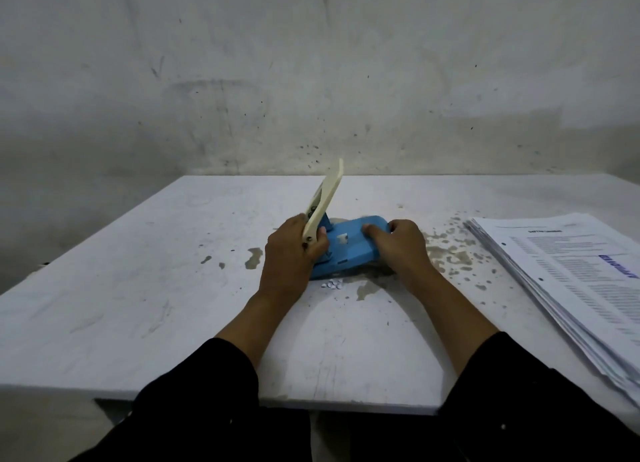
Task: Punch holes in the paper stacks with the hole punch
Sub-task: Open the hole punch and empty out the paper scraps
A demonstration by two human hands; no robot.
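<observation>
A blue hole punch (349, 250) lies at the middle of the white table (145, 288), tilted so its flat blue underside faces up. Its cream lever (323, 200) sticks up and back to the left. My left hand (294, 253) grips the lever's hinge end and the punch's left side. My right hand (401, 245) holds the punch's right end, fingers curled over the blue base. A small heap of white paper dots (332, 284) lies on the table just in front of the punch. A thick stack of printed paper (575, 281) with punched holes lies at the right edge.
Dark worn patches and specks mark the tabletop around and right of the punch. A stained grey wall stands behind the table. My black sleeves cross the table's front edge.
</observation>
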